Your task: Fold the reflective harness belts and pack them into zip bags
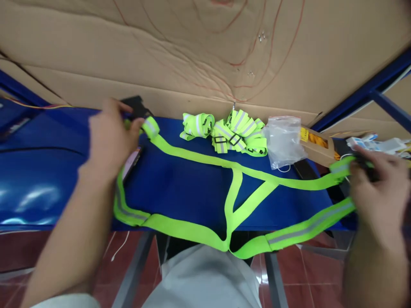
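Note:
A lime-green reflective harness (199, 159) made of elastic straps with grey stripes is spread between my two hands. My left hand (111, 134) is closed on its left end, at a black plastic buckle (133, 106). At the other end, my right hand (379, 184) is closed on the straps around a dark piece, mostly covered by my fingers. Two short straps join the upper and lower bands near the middle. The lower band sags over the table's front edge. Beyond the harness lie several rolled-up reflective straps (239, 132) with black adjusters.
The blue table (189, 192) backs onto a cardboard wall (167, 68) with red thread on it. A clear plastic bag (285, 139) and an open cardboard box (316, 147) with orange contents lie at right. A phone (131, 164) rests beside my left wrist.

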